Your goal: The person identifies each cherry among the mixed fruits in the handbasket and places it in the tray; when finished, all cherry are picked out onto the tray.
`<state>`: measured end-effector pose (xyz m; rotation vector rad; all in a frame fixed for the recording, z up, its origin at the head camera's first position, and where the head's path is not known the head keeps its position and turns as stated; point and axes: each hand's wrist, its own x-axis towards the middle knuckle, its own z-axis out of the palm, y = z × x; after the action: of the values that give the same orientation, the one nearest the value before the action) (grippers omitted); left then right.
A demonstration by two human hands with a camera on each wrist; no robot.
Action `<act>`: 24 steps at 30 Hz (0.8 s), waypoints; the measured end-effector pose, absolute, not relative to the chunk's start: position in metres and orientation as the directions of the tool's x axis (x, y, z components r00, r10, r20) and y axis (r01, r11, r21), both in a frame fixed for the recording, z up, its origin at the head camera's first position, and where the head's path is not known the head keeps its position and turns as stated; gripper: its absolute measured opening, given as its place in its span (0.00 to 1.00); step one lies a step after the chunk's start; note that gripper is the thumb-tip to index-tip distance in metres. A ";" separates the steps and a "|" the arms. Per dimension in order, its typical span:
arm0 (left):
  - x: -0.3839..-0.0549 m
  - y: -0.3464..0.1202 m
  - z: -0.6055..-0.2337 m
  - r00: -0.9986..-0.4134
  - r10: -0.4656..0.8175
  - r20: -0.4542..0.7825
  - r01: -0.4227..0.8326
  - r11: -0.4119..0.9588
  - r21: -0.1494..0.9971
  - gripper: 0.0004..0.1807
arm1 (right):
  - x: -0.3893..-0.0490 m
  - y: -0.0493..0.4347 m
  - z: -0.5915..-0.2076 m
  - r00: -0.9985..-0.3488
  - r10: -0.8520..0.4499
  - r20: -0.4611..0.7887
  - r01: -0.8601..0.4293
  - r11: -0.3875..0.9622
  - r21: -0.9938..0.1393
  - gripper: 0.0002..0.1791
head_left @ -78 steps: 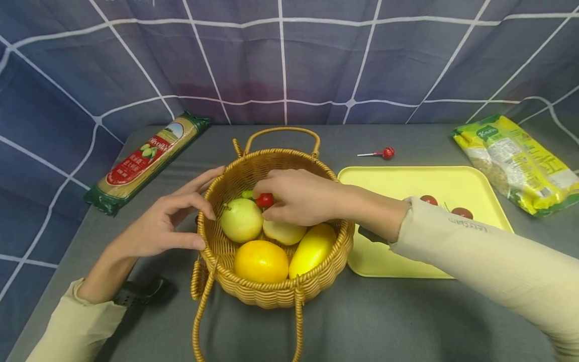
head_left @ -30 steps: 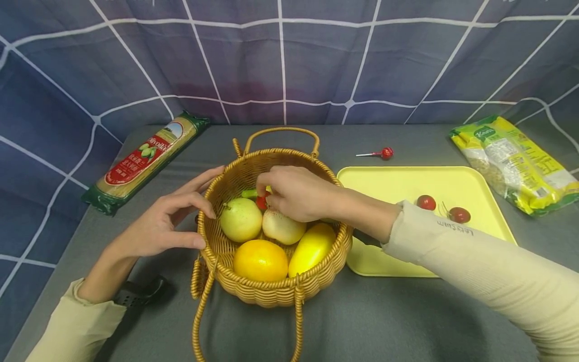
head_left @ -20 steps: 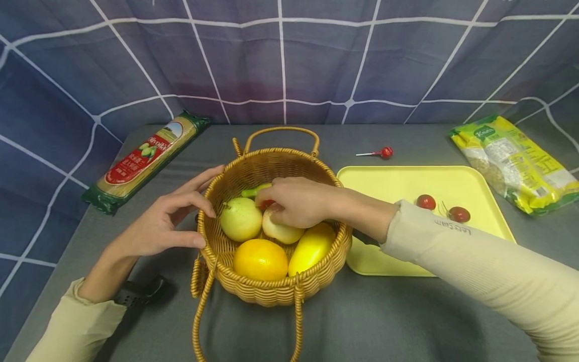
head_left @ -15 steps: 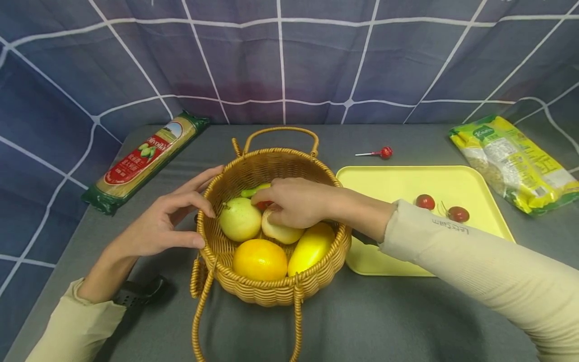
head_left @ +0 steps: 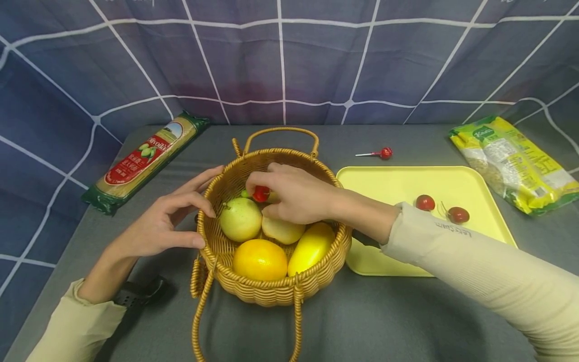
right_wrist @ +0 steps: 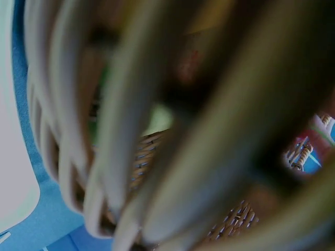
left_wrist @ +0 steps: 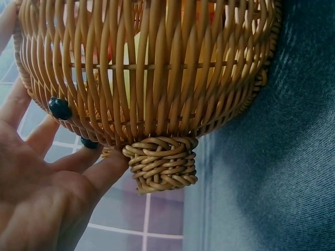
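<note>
In the head view, a round wicker basket (head_left: 217,267) holds a green pear (head_left: 240,219), a second pale fruit (head_left: 283,230), an orange (head_left: 260,259) and a yellow oval fruit (head_left: 311,248). My right hand (head_left: 300,195) reaches inside, its curled fingers pinching a small glossy red ball (head_left: 261,194) just above the pears. Beside the ball shows the tip of a green thing (head_left: 245,193), the rest covered by the hand. My left hand (head_left: 156,221) rests its spread fingers and thumb against the basket's left rim and side. In the right wrist view, blurred wicker hides most of the hand.
A yellow tray (head_left: 375,183) with two small red fruits (head_left: 441,208) stands right of the basket, partly under the right sleeve. A red lollipop (head_left: 384,153) lies behind it. Pasta packs lie at left (head_left: 145,161) and right (head_left: 515,161). A basket handle (head_left: 199,322) hangs toward the front.
My right hand dipped lower into the basket, then rose slightly with the red ball, which now shows more between the fingers. My left hand has stayed at the rim.
</note>
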<state>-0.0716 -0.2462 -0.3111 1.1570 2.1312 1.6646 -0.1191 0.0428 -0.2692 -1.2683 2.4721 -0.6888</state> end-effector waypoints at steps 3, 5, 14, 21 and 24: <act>-0.072 -0.246 -0.311 -0.670 0.677 0.305 0.456 0.052 0.888 0.20 | -0.119 0.043 -0.268 -0.571 -0.821 0.023 -0.693 0.467 -0.550 0.16; -0.072 -0.245 -0.311 -0.672 0.675 0.304 0.457 0.055 0.888 0.21 | -0.119 0.044 -0.267 -0.560 -0.826 0.064 -0.704 0.434 -0.562 0.15; -0.071 -0.245 -0.309 -0.681 0.672 0.291 0.455 0.077 0.887 0.20 | -0.110 0.053 -0.259 -0.530 -0.832 0.163 -0.736 0.356 -0.575 0.14; -0.071 -0.246 -0.310 -0.684 0.669 0.290 0.456 0.082 0.886 0.21 | -0.096 0.072 -0.253 -0.502 -0.814 0.292 -0.742 0.232 -0.629 0.15; -0.070 -0.246 -0.309 -0.698 0.664 0.270 0.440 0.100 0.892 0.21 | -0.090 0.083 -0.251 -0.503 -0.786 0.358 -0.742 0.181 -0.646 0.14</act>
<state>-0.0703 -0.2456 -0.3094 1.1095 2.1718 1.6423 -0.0901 0.0834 -0.2514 -1.5360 2.3710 -1.2427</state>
